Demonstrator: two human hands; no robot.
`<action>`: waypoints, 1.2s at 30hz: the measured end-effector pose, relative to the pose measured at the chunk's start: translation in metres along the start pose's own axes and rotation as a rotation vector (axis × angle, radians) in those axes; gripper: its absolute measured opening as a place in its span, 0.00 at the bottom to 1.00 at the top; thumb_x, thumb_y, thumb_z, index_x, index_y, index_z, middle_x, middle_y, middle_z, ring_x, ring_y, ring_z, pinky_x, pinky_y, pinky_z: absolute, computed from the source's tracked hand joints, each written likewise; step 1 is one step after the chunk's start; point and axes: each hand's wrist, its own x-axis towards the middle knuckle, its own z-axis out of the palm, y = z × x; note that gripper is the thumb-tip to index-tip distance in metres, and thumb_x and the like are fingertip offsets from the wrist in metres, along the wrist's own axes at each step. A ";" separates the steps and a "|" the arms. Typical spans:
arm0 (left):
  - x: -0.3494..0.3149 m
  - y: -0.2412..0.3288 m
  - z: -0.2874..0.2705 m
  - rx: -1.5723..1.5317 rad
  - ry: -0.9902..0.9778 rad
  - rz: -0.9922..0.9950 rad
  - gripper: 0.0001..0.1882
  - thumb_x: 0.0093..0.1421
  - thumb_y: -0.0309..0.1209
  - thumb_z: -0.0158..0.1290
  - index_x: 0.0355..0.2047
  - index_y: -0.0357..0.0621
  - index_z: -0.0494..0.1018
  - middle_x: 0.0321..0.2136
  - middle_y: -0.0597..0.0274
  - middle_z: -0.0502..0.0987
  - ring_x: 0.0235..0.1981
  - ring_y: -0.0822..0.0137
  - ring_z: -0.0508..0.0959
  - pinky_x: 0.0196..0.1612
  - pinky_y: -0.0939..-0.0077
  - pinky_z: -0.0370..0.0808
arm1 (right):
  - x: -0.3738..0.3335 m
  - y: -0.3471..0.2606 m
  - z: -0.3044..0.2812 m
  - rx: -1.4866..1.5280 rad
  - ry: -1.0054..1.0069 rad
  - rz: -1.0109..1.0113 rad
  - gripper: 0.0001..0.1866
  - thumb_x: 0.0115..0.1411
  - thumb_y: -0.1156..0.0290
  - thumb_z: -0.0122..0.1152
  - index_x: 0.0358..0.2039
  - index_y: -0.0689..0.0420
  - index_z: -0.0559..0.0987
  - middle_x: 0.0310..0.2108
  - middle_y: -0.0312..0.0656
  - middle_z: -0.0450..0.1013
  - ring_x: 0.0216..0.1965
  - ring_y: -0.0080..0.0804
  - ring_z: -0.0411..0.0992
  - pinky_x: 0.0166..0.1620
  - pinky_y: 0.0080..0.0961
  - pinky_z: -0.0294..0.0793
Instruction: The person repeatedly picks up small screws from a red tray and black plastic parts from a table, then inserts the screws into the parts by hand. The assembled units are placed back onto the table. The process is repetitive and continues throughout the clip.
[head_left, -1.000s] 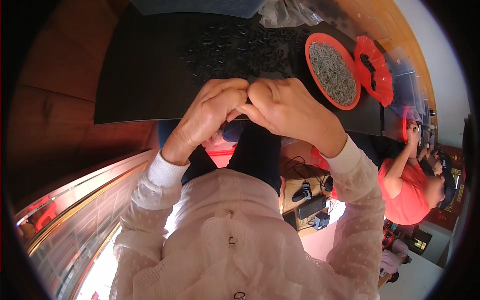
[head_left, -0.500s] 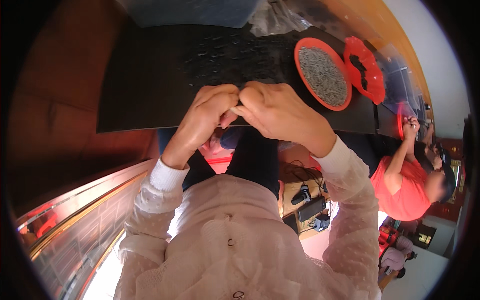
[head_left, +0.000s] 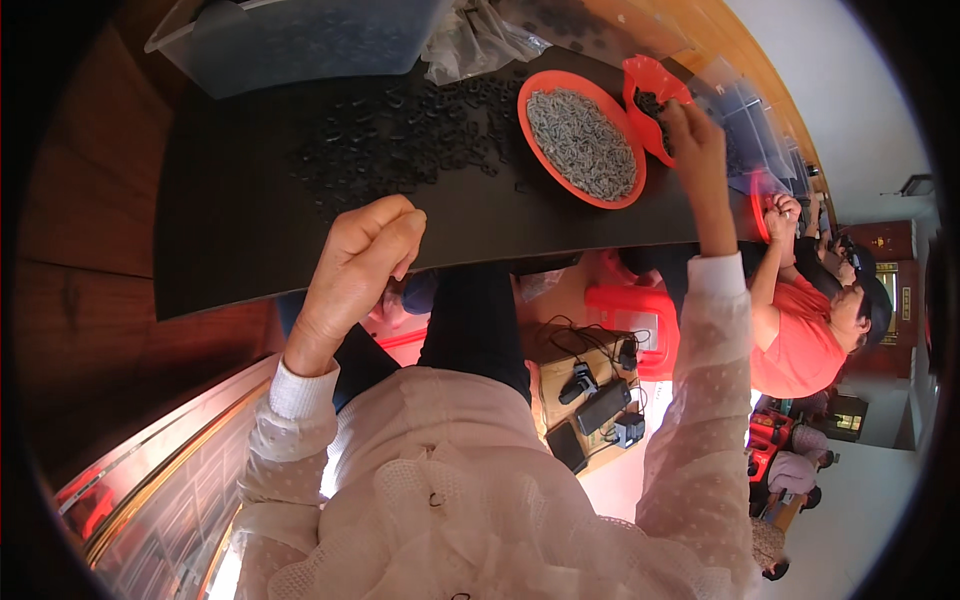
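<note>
My left hand point(head_left: 362, 255) is closed in a fist just above the near edge of the black table point(head_left: 240, 225); whatever it may hold is hidden. Out to the right, my right hand point(head_left: 700, 150) reaches over a red wavy-edged dish point(head_left: 645, 72) of small dark pieces. Its fingers are bent together at the dish, and their tips are too small to show what they grip. Left of that dish stands an orange-red round bowl point(head_left: 600, 202) full of small grey rod-like pieces point(head_left: 580, 145). Many little black pieces point(head_left: 410, 135) lie scattered over the tabletop.
A clear plastic bin point(head_left: 310, 45) stands at the far left, beside a crumpled plastic bag point(head_left: 480, 40). More clear bins point(head_left: 745, 120) are at the right. A person in a red shirt point(head_left: 800, 345) sits there. Electronic devices with cables point(head_left: 605, 405) lie below the table.
My hands, together before, have parted: the right has moved right to the red dish, while the left stays near the table edge, still closed. The view has shifted, showing more bin.
</note>
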 end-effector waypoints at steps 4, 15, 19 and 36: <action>-0.002 0.000 -0.001 -0.049 -0.004 -0.036 0.16 0.63 0.29 0.45 0.17 0.42 0.64 0.13 0.73 0.63 0.13 0.84 0.60 0.15 0.85 0.58 | 0.022 0.036 -0.016 -0.259 0.052 0.134 0.20 0.61 0.58 0.56 0.42 0.65 0.75 0.32 0.52 0.75 0.36 0.34 0.75 0.39 0.27 0.71; -0.001 -0.008 -0.001 0.129 0.019 0.113 0.12 0.62 0.27 0.46 0.21 0.39 0.67 0.13 0.73 0.62 0.17 0.83 0.59 0.20 0.82 0.56 | -0.030 -0.108 0.088 0.097 -0.306 -0.498 0.09 0.58 0.70 0.56 0.38 0.58 0.75 0.33 0.46 0.72 0.35 0.46 0.72 0.37 0.35 0.71; -0.002 -0.004 -0.001 0.155 0.010 0.079 0.11 0.62 0.25 0.46 0.21 0.39 0.68 0.14 0.72 0.65 0.17 0.83 0.61 0.20 0.82 0.57 | -0.027 -0.127 0.117 0.010 -0.354 -0.544 0.09 0.57 0.74 0.56 0.40 0.58 0.75 0.32 0.45 0.70 0.34 0.44 0.72 0.35 0.32 0.71; -0.001 -0.006 -0.001 0.226 0.063 0.243 0.11 0.60 0.23 0.49 0.20 0.37 0.64 0.13 0.68 0.59 0.16 0.80 0.58 0.18 0.79 0.55 | -0.009 -0.157 0.146 0.026 -0.395 -0.670 0.10 0.56 0.74 0.55 0.40 0.55 0.75 0.35 0.43 0.71 0.34 0.45 0.73 0.34 0.38 0.72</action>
